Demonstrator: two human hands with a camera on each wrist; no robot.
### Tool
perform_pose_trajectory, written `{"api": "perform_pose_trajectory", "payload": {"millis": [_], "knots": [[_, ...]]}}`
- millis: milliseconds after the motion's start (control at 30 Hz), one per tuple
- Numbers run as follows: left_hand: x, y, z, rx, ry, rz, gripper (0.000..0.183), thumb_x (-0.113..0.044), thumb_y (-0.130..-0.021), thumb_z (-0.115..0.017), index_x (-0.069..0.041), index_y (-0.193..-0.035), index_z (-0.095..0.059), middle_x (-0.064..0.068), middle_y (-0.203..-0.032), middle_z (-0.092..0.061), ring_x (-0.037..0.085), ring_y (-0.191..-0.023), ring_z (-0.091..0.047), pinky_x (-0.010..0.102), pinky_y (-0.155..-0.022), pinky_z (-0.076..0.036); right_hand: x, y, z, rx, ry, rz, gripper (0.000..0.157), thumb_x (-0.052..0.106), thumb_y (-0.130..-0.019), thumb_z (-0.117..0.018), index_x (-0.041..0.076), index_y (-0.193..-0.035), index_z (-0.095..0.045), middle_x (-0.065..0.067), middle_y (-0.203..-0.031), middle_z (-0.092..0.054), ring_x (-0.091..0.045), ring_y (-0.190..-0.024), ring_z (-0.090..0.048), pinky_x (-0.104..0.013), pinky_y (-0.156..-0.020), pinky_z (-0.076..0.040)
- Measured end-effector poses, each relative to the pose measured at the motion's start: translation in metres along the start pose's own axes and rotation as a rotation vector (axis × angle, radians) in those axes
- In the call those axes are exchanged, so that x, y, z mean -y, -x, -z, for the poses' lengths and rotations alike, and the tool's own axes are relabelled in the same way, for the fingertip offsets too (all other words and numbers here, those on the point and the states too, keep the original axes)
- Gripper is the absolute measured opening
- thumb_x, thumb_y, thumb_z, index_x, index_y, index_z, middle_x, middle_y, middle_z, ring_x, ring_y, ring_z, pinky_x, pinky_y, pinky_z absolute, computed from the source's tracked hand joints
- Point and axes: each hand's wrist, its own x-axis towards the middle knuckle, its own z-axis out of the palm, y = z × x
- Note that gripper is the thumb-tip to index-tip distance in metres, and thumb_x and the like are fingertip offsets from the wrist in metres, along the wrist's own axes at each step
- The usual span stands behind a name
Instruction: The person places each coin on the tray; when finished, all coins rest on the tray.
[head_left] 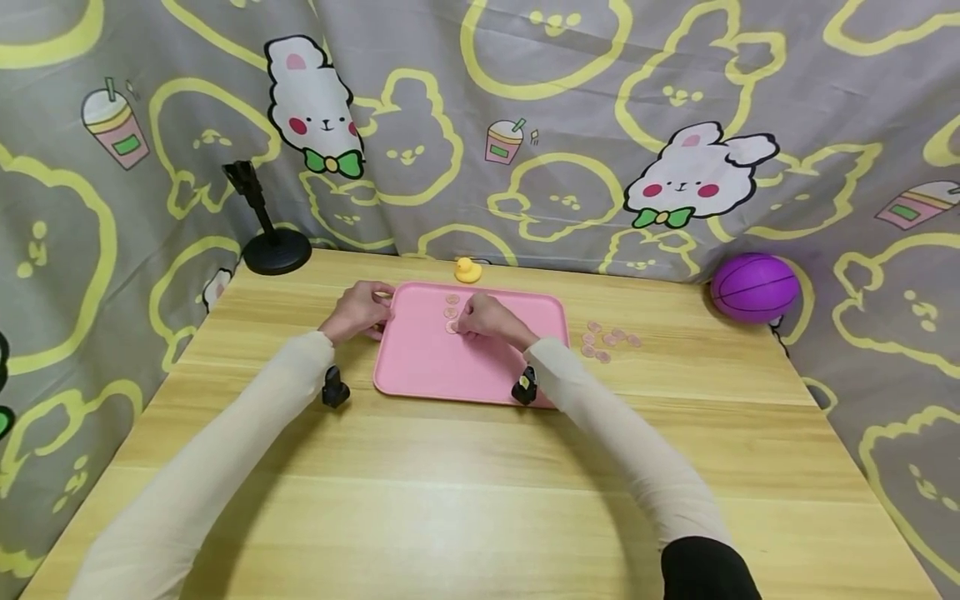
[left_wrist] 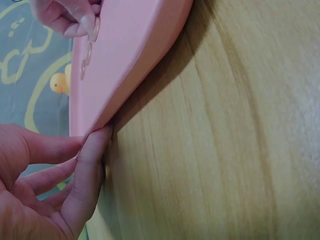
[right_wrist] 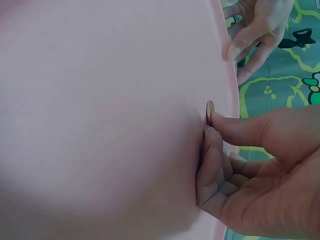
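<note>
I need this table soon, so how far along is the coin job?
Looks done: two coins lie in a line on the pink tray, clear of the fingers. In hand: a third coin is in the right-hand grip, while the left-hand grip holds the tray's edge. Probably remaining: the loose coins on the table, right of the tray.

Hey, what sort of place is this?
Probably an indoor spot arranged for tabletop activities, though I can't tell whose: there's a wooden table, a cartoon-print curtain hung behind it, and a purple ball near its far right corner.
</note>
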Motion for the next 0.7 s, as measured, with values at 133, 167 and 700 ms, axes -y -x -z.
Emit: {"api": "perform_pose_trajectory", "payload": {"millis": [133, 167, 700], "knots": [[0.0000, 0.0013, 0.0008, -0.002, -0.009, -0.005, 0.056, 0.002, -0.098, -0.059, 0.002, -0.152, -0.048, 0.028, -0.131, -0.062, 0.026, -0.093, -0.071, 0.029, -0.067, -0.065, 0.0043, -0.0012, -0.0007, -0.007, 0.036, -0.027, 0.036, 0.008, -0.096, -0.072, 0.009, -0.064, -0.058, -0.001, -0.061, -0.058, -0.011, -0.056, -0.048, -0.021, -0.053, -0.041], [-0.0002, 0.0015, 0.0007, -0.001, -0.009, -0.007, 0.056, 0.002, -0.098, -0.059, 0.002, -0.152, -0.048, 0.028, -0.131, -0.062, 0.025, -0.093, -0.071, 0.029, -0.067, -0.065, 0.0047, -0.0013, -0.0009, -0.010, 0.040, -0.035, 0.036, 0.008, -0.096, -0.072, 0.009, -0.063, -0.057, -0.001, -0.061, -0.058, -0.011, -0.056, -0.048, -0.021, -0.053, -0.041], [0.0006, 0.0025, 0.0004, 0.001, 0.009, -0.003, 0.055, 0.000, -0.097, -0.058, 0.003, -0.152, -0.049, 0.029, -0.125, -0.064, 0.023, -0.087, -0.072, 0.031, -0.068, -0.066, 0.0039, 0.0000, -0.0039, -0.015, 0.009, -0.042, 0.030, 0.014, -0.097, -0.075, 0.007, -0.071, -0.063, -0.001, -0.064, -0.060, -0.011, -0.057, -0.051, -0.020, -0.053, -0.045]]}}
